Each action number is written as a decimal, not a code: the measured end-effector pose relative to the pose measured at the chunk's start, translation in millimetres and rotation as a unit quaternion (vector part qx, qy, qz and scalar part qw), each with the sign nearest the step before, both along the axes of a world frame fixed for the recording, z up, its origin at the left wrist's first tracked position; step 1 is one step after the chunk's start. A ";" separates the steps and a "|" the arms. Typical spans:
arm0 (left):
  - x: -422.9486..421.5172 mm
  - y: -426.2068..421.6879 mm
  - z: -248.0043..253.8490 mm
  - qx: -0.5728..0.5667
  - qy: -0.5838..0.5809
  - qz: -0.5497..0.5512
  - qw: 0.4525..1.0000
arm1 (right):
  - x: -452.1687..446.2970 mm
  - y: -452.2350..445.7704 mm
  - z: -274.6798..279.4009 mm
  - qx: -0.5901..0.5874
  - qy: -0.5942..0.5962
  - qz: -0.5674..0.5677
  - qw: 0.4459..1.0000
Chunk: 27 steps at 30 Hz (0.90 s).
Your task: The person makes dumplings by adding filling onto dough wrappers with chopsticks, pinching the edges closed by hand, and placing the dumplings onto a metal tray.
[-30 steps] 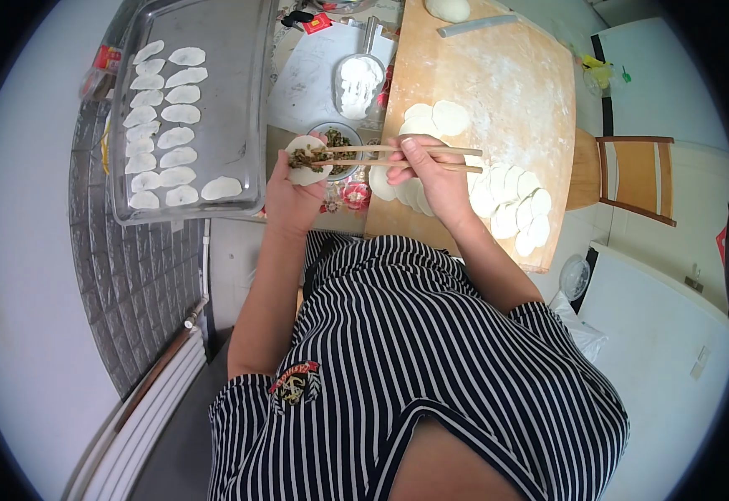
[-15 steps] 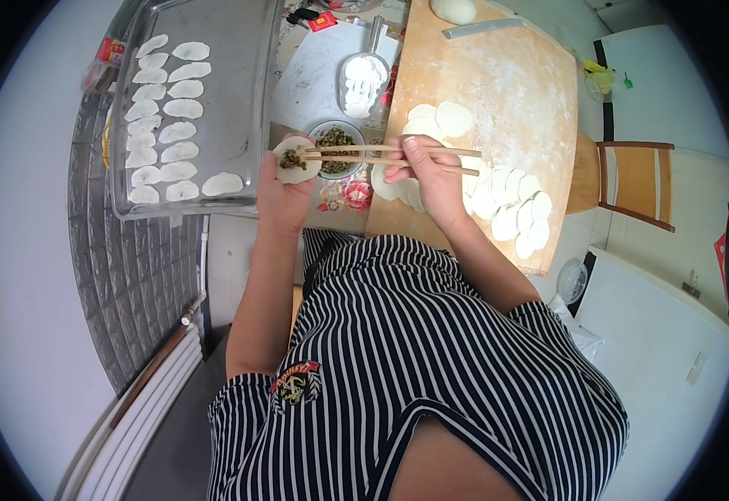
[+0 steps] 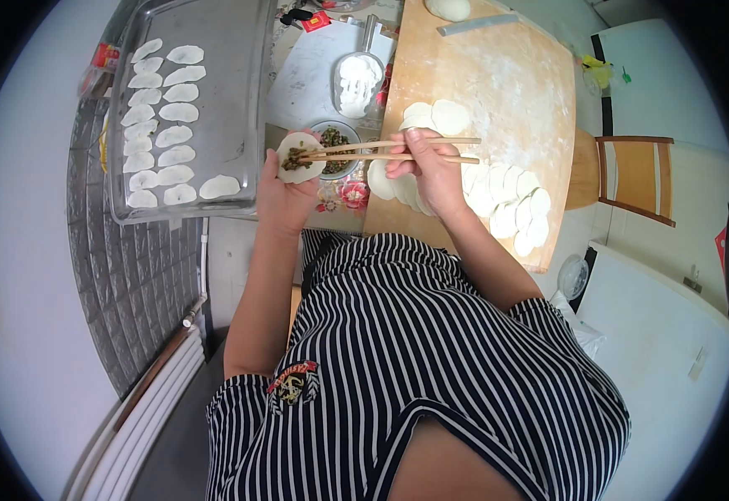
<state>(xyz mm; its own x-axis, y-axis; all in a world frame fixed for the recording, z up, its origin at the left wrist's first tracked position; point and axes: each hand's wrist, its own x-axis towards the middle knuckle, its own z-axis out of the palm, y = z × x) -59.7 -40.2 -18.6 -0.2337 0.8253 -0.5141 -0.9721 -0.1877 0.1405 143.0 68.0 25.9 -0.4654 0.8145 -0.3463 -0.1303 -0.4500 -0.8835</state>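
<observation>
A round dumpling wrapper (image 3: 307, 145) rests in my left hand (image 3: 285, 200), its fingers curled under and around the edge. Dark green-brown filling (image 3: 294, 159) sits in the middle of the wrapper. In my right hand (image 3: 433, 171) is a pair of wooden chopsticks (image 3: 373, 151), with the tips touching the filling. Under the chopsticks, just right of the wrapper, stands a bowl of chopped filling (image 3: 333, 134). Flat round wrappers (image 3: 510, 190) lie overlapping on the floury wooden board (image 3: 514, 92) by my right hand.
On the left, a metal tray (image 3: 229, 92) holds rows of folded dumplings (image 3: 179, 113). A scoop of flour (image 3: 358, 83) lies behind the bowl. Dough (image 3: 448, 8) and a flat metal blade (image 3: 479, 25) are at the board's far end. A wooden chair (image 3: 638, 179) stands at the right.
The chopstick tips have moved left and further into the filling, which is spread a little differently on the wrapper. My left hand still holds the wrapper, now tilted slightly.
</observation>
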 end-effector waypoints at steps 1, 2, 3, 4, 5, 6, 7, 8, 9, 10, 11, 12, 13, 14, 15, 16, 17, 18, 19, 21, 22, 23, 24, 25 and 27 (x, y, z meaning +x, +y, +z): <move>1.1 0.6 1.6 0.002 0.015 -0.018 1.000 | -0.8 -1.1 0.3 -0.008 0.015 0.005 1.000; 2.3 1.5 2.8 0.002 0.016 -0.019 1.000 | -3.5 -2.9 -0.5 -0.008 0.016 0.004 1.000; 4.3 2.5 4.0 0.012 -0.004 -0.019 1.000 | -6.7 -5.2 -1.9 -0.006 0.014 0.023 1.000; 5.3 3.0 4.8 0.022 -0.023 -0.018 0.999 | -8.1 -6.7 -3.3 -0.004 0.012 0.042 0.999; -0.9 1.6 3.4 0.018 -0.024 -0.018 0.999 | -13.3 -7.5 -5.1 -0.008 0.012 0.042 0.999; -1.8 1.0 1.4 0.038 -0.035 -0.008 0.999 | -12.2 -6.8 -7.0 -0.022 0.001 0.032 0.999; -3.0 0.3 -0.7 0.059 -0.046 0.003 0.997 | -11.0 -5.7 -9.3 -0.036 -0.011 0.023 0.999; -4.0 -0.8 -3.1 0.059 -0.045 0.004 0.997 | -8.6 -4.1 -13.2 -0.036 -0.010 0.024 0.999; -4.8 -1.4 -3.6 0.044 -0.039 0.016 0.998 | -5.3 -2.4 -16.8 -0.036 -0.004 0.020 0.999; -5.3 -1.9 -4.2 0.030 -0.032 0.028 0.999 | -2.5 -1.1 -18.9 -0.036 0.001 0.016 0.999; -5.8 -2.5 -4.6 0.029 -0.033 0.028 0.999 | -0.5 -0.3 -19.5 -0.036 0.000 0.015 0.999; -6.0 -5.2 -3.9 0.025 -0.039 0.027 0.999 | 1.4 -2.0 -18.2 -0.042 0.007 0.010 0.999; -6.3 -5.8 -3.4 0.021 -0.043 0.028 0.998 | 2.0 -1.9 -18.3 -0.048 0.016 0.005 0.999; -6.0 -6.0 -3.3 0.020 -0.043 0.028 0.998 | 0.6 -2.6 -17.8 -0.049 0.016 0.005 0.999; -4.9 -5.2 -1.7 0.010 -0.032 0.012 0.999 | -2.5 -3.4 -16.8 -0.055 0.035 -0.003 0.998; -3.4 -4.5 -0.6 -0.001 -0.021 -0.005 1.000 | -5.8 -4.2 -15.6 -0.060 0.053 -0.011 0.997; -1.5 -4.5 -0.1 -0.001 -0.021 -0.005 1.000 | -9.9 -5.2 -14.4 -0.061 0.053 -0.011 0.997; 0.6 -4.7 0.6 0.002 -0.026 -0.015 1.000 | -14.5 -6.4 -13.3 -0.059 0.024 0.008 0.998; 2.3 -6.1 1.5 0.005 -0.032 -0.026 0.999 | -16.2 -8.5 -12.0 -0.057 -0.007 0.027 0.998; 3.8 -6.7 1.3 -0.008 -0.027 -0.030 0.999 | -14.9 -8.3 -12.2 -0.052 -0.001 0.022 0.998; 4.4 -7.3 0.8 -0.020 -0.021 -0.033 0.999 | -13.6 -7.9 -12.6 -0.048 0.005 0.018 0.999; 3.9 -8.2 -0.3 -0.020 -0.020 -0.032 0.999 | -12.5 -7.1 -12.2 -0.048 0.005 0.019 0.999; 3.5 -8.8 -0.9 -0.016 -0.025 -0.026 0.999 | -10.6 -6.0 -11.3 -0.057 0.029 0.007 0.998; 3.2 -9.3 -1.6 -0.013 -0.031 -0.020 0.999 | -9.1 -5.5 -10.8 -0.066 0.052 -0.005 0.996; -3.6 -10.9 0.8 -0.020 -0.015 -0.018 1.000 | -14.3 -5.6 -14.5 -0.065 0.032 0.001 0.997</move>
